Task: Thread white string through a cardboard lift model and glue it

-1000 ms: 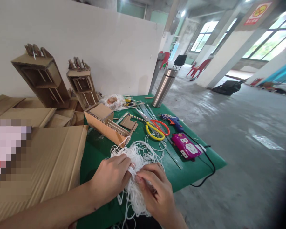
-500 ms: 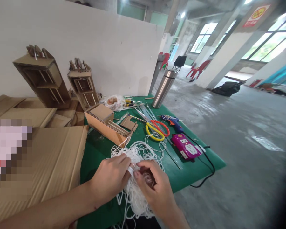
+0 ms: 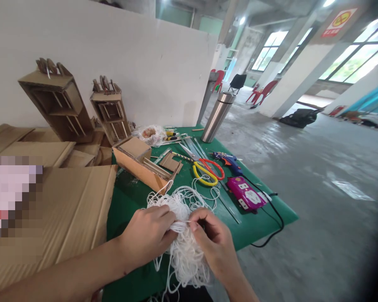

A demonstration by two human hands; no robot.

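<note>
A loose, tangled heap of white cord (image 3: 189, 262) lies at the front of the green table and hangs over its edge. My left hand (image 3: 151, 233) is closed around a small bundle of the cord, its fingers curled over the strands. Just right of it, my right hand (image 3: 212, 239) pinches one strand between thumb and forefinger. That strand runs taut between the two hands. Beyond the heap lie scissors (image 3: 204, 179) with one yellow and one red handle, near the right hand.
Behind the cord sits an open cardboard box (image 3: 138, 170). To the right are a magenta box (image 3: 245, 193), a blue glue gun (image 3: 231, 162) with a black cable and a steel flask (image 3: 218, 117). Cardboard sheets (image 3: 72, 209) cover the left side, with cardboard models (image 3: 58, 105) behind.
My right hand has moved a little to the right, away from the left, drawing a strand out straight. The left hand stays nearly in place on the bundle.
</note>
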